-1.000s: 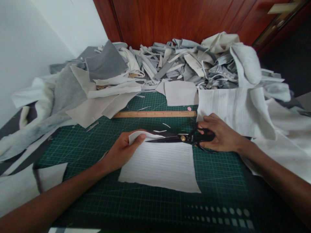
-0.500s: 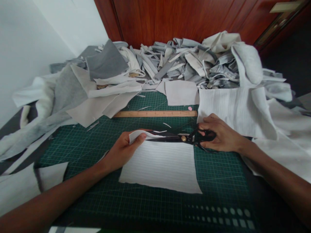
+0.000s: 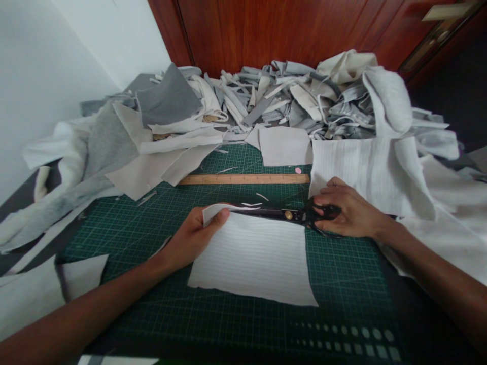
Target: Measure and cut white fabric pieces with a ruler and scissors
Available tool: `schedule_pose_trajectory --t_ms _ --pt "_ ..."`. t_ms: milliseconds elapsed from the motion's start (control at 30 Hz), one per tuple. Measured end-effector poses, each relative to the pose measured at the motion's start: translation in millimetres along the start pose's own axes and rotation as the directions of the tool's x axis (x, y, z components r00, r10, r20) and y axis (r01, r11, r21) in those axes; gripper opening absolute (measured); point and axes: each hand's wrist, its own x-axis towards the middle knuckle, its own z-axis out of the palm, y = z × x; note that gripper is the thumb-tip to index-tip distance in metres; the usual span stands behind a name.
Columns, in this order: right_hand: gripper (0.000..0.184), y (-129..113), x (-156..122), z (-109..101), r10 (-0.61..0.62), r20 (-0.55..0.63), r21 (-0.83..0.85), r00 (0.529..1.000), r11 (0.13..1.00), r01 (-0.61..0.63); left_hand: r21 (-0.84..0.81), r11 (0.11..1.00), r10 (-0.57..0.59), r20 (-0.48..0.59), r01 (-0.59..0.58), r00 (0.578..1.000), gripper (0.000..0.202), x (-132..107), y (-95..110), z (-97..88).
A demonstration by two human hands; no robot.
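A white ribbed fabric rectangle (image 3: pixel 253 261) lies on the green cutting mat (image 3: pixel 160 304). My left hand (image 3: pixel 192 238) pinches its upper left corner, thumb on top, lifting the edge slightly. My right hand (image 3: pixel 348 210) has fingers through the handles of black scissors (image 3: pixel 283 214), whose blades lie closed along the fabric's top edge, pointing left toward my left hand. A thin white trimmed strip (image 3: pixel 251 205) lies just above the blades.
A wooden ruler (image 3: pixel 243 179) lies across the mat beyond the scissors, a small pink piece (image 3: pixel 298 170) by its right end. Heaps of grey and white fabric scraps (image 3: pixel 289 101) fill the back and both sides. A larger white ribbed cloth (image 3: pixel 365 172) lies at right.
The scissor blades have closed along the top edge of the fabric. Both hands stay nearly in place.
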Motion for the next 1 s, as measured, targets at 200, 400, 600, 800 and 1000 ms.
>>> schedule_pose_trajectory --t_ms 200,400,600,800,1000 --pt "0.041 -1.1 -0.3 -0.9 -0.008 0.009 -0.006 1.000 1.000 0.008 -0.006 1.000 -0.023 -0.008 0.023 1.000 0.053 -0.5 3.0 1.7" --pt "0.043 -1.5 0.3 -3.7 -0.005 0.028 -0.004 1.000 1.000 0.005 0.026 0.999 -0.034 -0.013 0.034 0.999 0.057 -0.5 3.2 2.6" --pt "0.043 -1.4 0.3 -5.8 -0.029 0.014 0.000 0.999 1.000 0.029 -0.021 0.999 -0.028 0.012 0.028 1.000 0.049 0.0 8.4 2.9" --pt "0.044 0.1 -0.3 -3.5 -0.040 -0.008 0.014 0.999 0.999 0.041 0.010 1.000 -0.019 0.032 0.019 0.999 0.046 -1.9 9.4 2.8" --pt "0.037 5.4 -2.3 -3.5 0.041 -0.095 0.090 0.995 0.995 -0.032 0.077 0.997 -0.002 0.044 -0.001 0.999 0.045 -0.9 5.1 1.7"
